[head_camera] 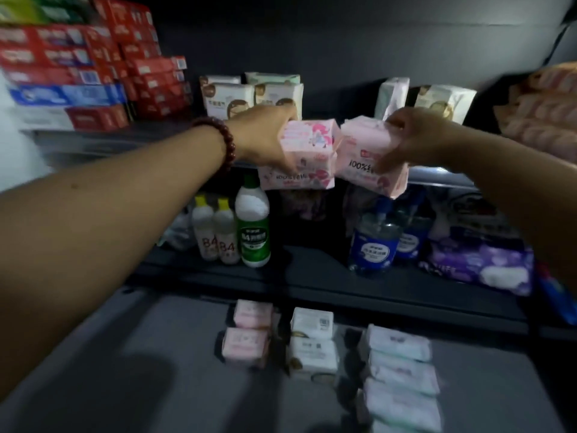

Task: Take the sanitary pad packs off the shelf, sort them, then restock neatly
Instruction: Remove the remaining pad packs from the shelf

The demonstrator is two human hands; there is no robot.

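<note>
My left hand (265, 135) grips a stack of two pink sanitary pad packs (304, 154) in front of the upper shelf. My right hand (415, 139) grips another stack of pink packs (362, 154) right beside them. Both stacks hang in the air at the shelf's front edge (437, 175). Cream packs (231, 98) stand at the back of that shelf, with more cream packs (443, 101) to the right. On the grey floor below lie sorted rows: pink packs (249, 335), white packs (312, 342) and pale green and lilac packs (399, 370).
Red and blue toothpaste boxes (78, 73) are stacked on the upper left. The lower shelf holds disinfectant bottles (253, 226), blue pump bottles (374, 242) and a purple pack (480, 264). Orange packs (546, 110) lie at the right edge.
</note>
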